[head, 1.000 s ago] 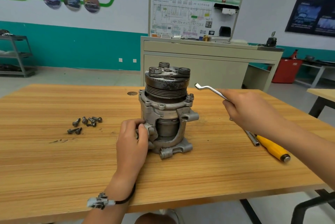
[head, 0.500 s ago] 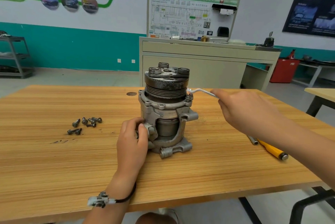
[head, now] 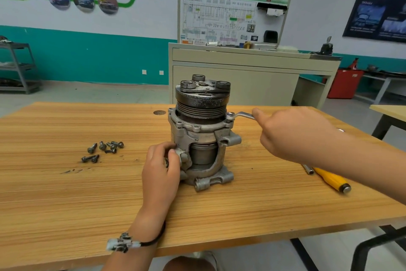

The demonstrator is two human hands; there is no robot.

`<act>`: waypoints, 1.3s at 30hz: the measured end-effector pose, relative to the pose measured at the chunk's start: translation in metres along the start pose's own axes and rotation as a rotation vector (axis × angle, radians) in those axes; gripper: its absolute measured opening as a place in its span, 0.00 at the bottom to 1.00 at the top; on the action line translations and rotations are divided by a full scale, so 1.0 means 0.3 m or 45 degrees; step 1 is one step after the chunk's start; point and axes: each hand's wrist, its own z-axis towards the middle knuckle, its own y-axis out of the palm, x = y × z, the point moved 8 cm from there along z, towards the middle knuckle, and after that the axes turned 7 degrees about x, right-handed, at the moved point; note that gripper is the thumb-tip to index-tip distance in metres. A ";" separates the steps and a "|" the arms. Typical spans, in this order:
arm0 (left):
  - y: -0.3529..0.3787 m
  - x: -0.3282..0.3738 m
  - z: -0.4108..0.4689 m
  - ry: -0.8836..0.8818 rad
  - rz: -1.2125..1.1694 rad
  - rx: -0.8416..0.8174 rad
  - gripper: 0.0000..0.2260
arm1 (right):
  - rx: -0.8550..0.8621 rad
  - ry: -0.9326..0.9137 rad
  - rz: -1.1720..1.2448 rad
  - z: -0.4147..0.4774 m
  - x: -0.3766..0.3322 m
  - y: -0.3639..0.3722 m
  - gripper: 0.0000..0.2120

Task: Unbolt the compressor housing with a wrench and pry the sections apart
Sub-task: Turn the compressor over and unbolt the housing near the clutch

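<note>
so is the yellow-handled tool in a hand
No, the yellow-handled tool lies on the table, while the right hand holds the wrench.

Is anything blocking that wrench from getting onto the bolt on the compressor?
Nothing visible. The wrench in the right hand sits with its ring end on a flange bolt of the compressor, just below the pulley.

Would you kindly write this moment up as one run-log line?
left hand: grips compressor housing | right hand: holds wrench, ring end at upper flange bolt | loose bolts: on table, left of housing
</note>
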 end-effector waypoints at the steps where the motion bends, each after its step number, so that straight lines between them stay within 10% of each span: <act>1: 0.001 0.000 0.001 0.002 0.002 0.002 0.08 | 0.016 -0.009 0.053 0.003 0.021 0.010 0.20; 21: 0.001 -0.011 0.006 0.018 0.027 0.021 0.07 | 0.693 0.261 0.712 0.063 0.136 0.056 0.16; 39: 0.006 -0.027 0.000 -0.030 -0.040 -0.002 0.08 | -0.228 0.112 -0.037 -0.038 -0.117 -0.060 0.26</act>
